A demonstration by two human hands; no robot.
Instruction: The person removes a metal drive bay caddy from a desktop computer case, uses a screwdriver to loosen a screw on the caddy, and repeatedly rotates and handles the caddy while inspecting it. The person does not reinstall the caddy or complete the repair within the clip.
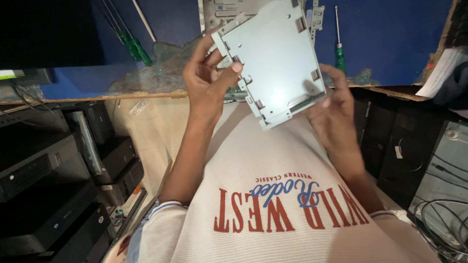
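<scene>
Held up in front of the chest, over the edge of the blue workbench (390, 34): a flat grey sheet-metal bracket (273, 58), tilted, with folded tabs and small cut-outs along its sides. Gripped on one long edge by the left hand (207, 83), thumb pressed across the near face beside a tab, index and other fingers curled round behind, so closed fairly tight on the metal. Supported at the opposite lower corner by the right hand (336, 104), fingers only loosely bent, fingertips touching the bracket's edge and underside; thumb tucked behind the plate and not visible, so hard to judge how firm that grip is. Back face of the bracket entirely hidden. Top corner of the bracket overlapping a second grey metal part (214, 9) lying on the bench, cut off by the upper frame edge and mostly covered. Two green-handled screwdrivers on the bench: one (134, 46) well left of the hands, shaft running out of view, another (340, 53) just right of the bracket, upright in the frame. Bench surface worn to bare patches near its front edge. Stacked black computer cases (44, 195) low on the left, dark and hard to separate one from another. More black boxes and loose cables (438, 219) on the right, partly cut off. White papers (441, 73) at the far right edge, only partly seen.
</scene>
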